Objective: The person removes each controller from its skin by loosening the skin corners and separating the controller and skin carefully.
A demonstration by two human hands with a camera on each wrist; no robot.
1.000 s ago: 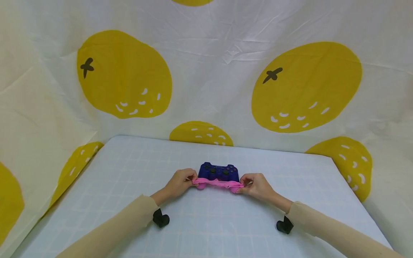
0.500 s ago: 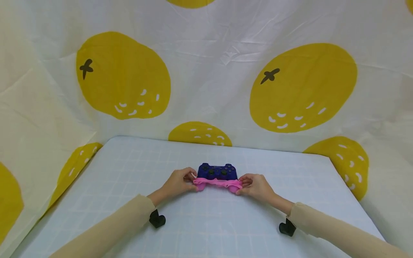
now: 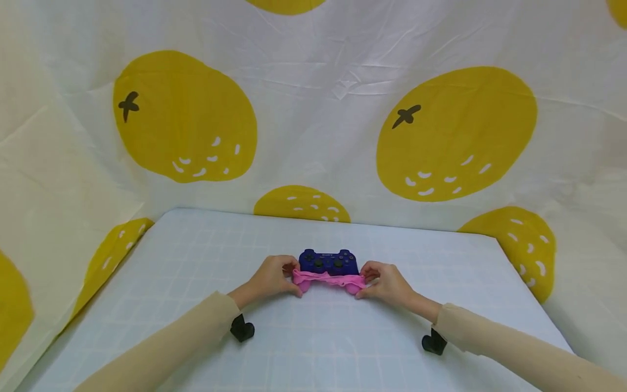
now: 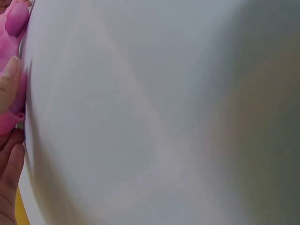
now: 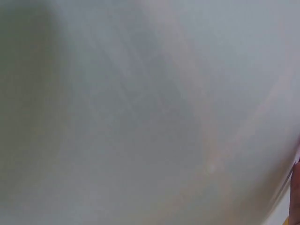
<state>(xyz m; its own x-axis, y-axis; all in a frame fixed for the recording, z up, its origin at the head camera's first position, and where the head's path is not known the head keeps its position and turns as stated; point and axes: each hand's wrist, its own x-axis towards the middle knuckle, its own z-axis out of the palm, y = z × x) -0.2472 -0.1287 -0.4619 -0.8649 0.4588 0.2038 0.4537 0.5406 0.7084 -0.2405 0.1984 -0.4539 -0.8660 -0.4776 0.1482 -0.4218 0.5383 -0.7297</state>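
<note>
A dark blue game controller (image 3: 330,258) lies on the table, its thumbsticks facing up. Over its two handles sits a stretched pink silicone cover (image 3: 328,278), bunched into a band between them. My left hand (image 3: 269,277) grips the covered left handle, thumb at the near end and fingers along the side. On the opposite side, my right hand (image 3: 389,284) holds the covered right handle in the same way. The left wrist view catches the pink cover at its left edge, with the thumb (image 4: 8,86) against it. Only a sliver of finger (image 5: 295,192) appears in the right wrist view.
The table (image 3: 294,348) wears a pale checked cloth. Behind it and to the sides hangs a white curtain (image 3: 318,120) with large yellow fruit prints. A black wrist device (image 3: 242,328) sits below the left cuff, and a similar device (image 3: 434,342) below the right.
Both hands have gone from pinching the outer edges of the pink cover, pulled outward, to holding the covered handles with thumbs at the near ends. The cover's ends have drawn inward slightly.
</note>
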